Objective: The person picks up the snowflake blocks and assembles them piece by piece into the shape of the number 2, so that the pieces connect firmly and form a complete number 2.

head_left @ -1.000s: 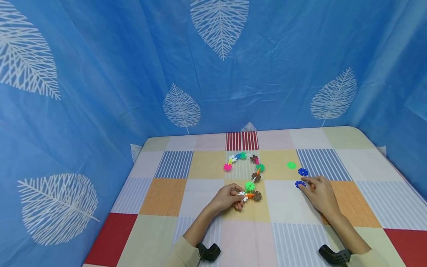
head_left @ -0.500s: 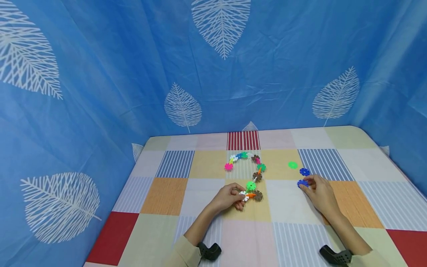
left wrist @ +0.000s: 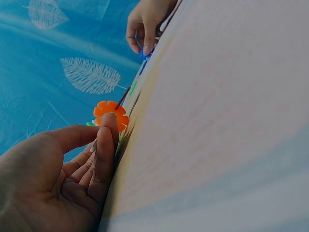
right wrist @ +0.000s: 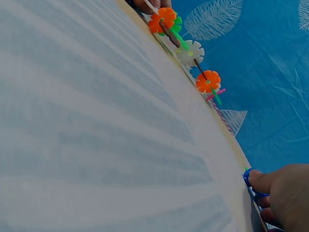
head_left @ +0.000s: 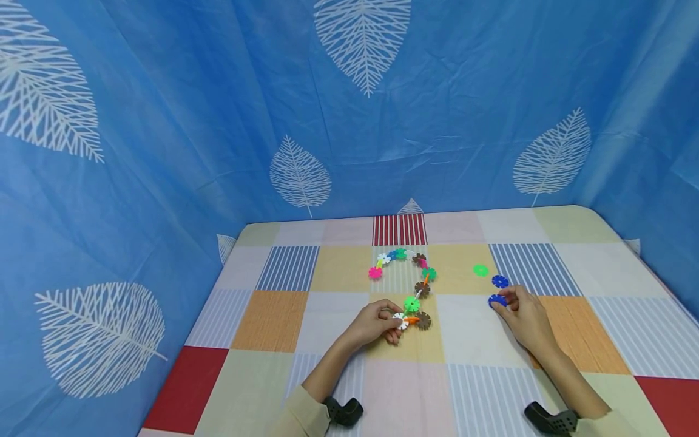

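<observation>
A curved chain of flower-shaped interlocking discs (head_left: 401, 253) in several colours lies on the table. At its near end my left hand (head_left: 372, 323) pinches a white disc (head_left: 401, 321) between thumb and fingers. An orange disc (left wrist: 110, 115) joins that white one to a brown disc (head_left: 423, 320), and a green disc (head_left: 412, 304) sits just beyond. Off to the right, my right hand (head_left: 523, 315) pinches a dark blue disc (head_left: 497, 301) by its edge, low at the table. In the right wrist view, thumb and fingers partly cover this blue disc (right wrist: 247, 177).
A second blue disc (head_left: 500, 281) lies just beyond my right hand, and a loose light green disc (head_left: 480, 270) is farther left. The patchwork tablecloth (head_left: 404, 388) runs back to a blue leaf-patterned curtain (head_left: 437, 121). Black wrist devices (head_left: 345, 412) sit on both wrists.
The blue disc at my right fingertips has tilted and shifted slightly within the pinch. My left hand keeps its grip on the white disc. The whole head view has drifted slightly.
</observation>
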Available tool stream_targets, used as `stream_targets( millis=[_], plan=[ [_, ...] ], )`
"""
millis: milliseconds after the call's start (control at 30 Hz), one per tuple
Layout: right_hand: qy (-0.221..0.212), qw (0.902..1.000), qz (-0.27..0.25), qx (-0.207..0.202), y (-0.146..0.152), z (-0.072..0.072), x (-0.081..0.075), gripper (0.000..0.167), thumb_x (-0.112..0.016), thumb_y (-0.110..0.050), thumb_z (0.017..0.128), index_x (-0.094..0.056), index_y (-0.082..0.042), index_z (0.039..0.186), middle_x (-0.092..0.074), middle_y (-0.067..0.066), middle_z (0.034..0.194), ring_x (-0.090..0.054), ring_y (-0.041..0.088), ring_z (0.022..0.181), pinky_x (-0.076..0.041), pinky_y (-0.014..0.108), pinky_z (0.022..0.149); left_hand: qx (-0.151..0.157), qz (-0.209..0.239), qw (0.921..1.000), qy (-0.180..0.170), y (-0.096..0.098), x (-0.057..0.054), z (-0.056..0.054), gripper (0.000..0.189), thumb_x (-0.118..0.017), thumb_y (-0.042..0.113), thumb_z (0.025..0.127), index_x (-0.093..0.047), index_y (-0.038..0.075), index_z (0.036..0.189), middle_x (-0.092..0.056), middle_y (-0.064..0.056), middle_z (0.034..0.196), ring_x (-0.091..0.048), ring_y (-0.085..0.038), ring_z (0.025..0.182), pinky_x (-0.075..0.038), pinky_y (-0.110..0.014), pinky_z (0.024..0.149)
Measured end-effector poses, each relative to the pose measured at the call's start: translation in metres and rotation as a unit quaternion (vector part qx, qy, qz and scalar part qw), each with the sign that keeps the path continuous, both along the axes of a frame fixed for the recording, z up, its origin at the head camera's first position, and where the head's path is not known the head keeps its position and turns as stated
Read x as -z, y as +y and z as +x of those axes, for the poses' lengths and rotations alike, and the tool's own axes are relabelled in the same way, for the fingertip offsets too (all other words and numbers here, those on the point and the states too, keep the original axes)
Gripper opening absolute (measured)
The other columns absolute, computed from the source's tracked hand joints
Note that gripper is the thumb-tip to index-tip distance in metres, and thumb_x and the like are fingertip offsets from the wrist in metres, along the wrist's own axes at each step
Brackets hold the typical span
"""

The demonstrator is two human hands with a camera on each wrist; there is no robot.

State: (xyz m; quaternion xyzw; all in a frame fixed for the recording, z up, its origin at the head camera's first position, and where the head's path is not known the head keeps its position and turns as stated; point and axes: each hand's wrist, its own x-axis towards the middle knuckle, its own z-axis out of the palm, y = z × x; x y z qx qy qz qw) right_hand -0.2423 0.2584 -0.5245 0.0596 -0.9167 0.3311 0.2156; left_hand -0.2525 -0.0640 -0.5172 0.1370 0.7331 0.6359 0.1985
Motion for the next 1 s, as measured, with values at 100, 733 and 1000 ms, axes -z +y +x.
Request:
stream_targets(
  millis=[100, 733, 1000],
  plan=[
    [0.001, 1.0, -0.002, 0.0, 0.0, 0.0, 0.0, 0.025, -0.071, -0.006, 0.081, -0.056, 0.003, 0.098, -0.058, 0.012, 0.081, -0.051, 0.023, 0.071, -0.039, 0.028, 0.058, 0.001, -0.002, 1.0, 0.001, 0.0, 0.0, 0.0, 0.019, -0.06, 0.004, 0.088, -0.056, -0.001, 0.106, -0.064, -0.017, 0.07, -0.058, -0.015, 0.049, -0.05, -0.025, 0.047],
    [0.037, 0.9993, -0.002, -0.006, 0.002, 0.0, 0.006, 0.029, -0.072, 0.001, 0.076, -0.053, 0.0, 0.097, -0.058, 0.009, 0.076, -0.048, 0.007, 0.065, -0.04, 0.016, 0.055, 0.005, -0.009, 0.9999, 0.011, 0.002, -0.001, -0.001, 0.019, -0.06, 0.003, 0.088, -0.056, -0.001, 0.106, -0.065, -0.019, 0.071, -0.058, -0.014, 0.049, -0.051, -0.027, 0.047],
    [0.046, 0.9908, -0.084, -0.095, -0.037, 0.006, 0.009, 0.028, -0.073, 0.003, 0.075, -0.054, -0.004, 0.095, -0.063, 0.004, 0.075, -0.055, 0.003, 0.065, -0.044, 0.012, 0.056, 0.013, 0.021, 0.9995, -0.02, -0.002, 0.0, -0.002, 0.02, -0.058, 0.003, 0.089, -0.054, -0.004, 0.109, -0.063, -0.01, 0.067, -0.059, -0.013, 0.051, -0.052, -0.025, 0.049]
  ],
)
